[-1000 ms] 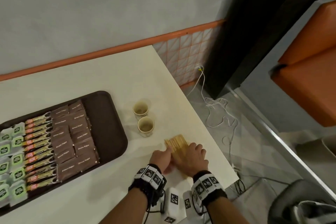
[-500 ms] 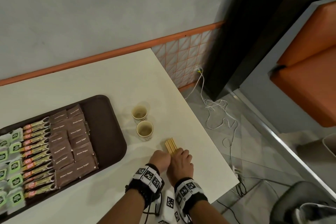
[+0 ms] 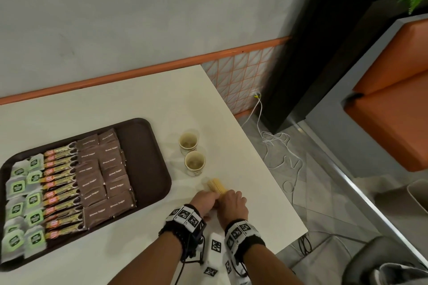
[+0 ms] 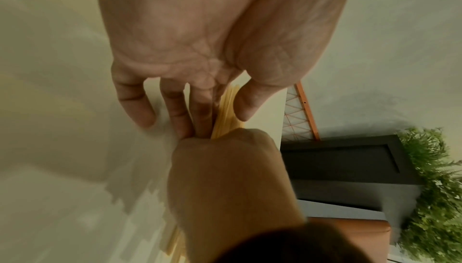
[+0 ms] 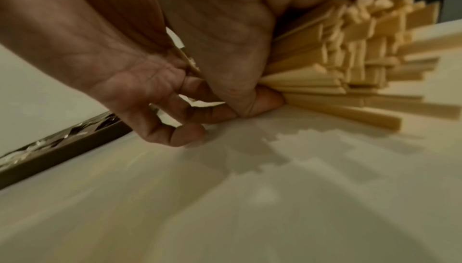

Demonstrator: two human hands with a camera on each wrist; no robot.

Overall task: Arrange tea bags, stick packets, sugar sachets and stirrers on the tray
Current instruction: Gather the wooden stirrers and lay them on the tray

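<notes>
A bundle of wooden stirrers [image 3: 216, 185] lies on the white table, squeezed between my two hands. My left hand [image 3: 205, 200] pinches it from the left with thumb and fingers [image 4: 200, 117]. From the right, my right hand [image 3: 234, 202] curls round it. In the right wrist view the stirrers [image 5: 350, 59] fan out unevenly at their near ends below my right hand [image 5: 225, 105]. On the left the dark brown tray [image 3: 148, 159] holds green tea bags [image 3: 18, 187], stick packets [image 3: 59, 183] and brown sugar sachets [image 3: 102, 169] in columns; its right strip is bare.
Two small paper cups [image 3: 188, 143] [image 3: 195, 163] stand between the tray and the stirrers, just beyond my hands. The table's right edge and front corner [image 3: 305, 229] are close to my right hand. Cables lie on the floor beyond, and an orange seat stands at the right.
The stirrers were spread wide and flat under my hands a second ago; they are now pressed into a narrow bundle as my hands have come together.
</notes>
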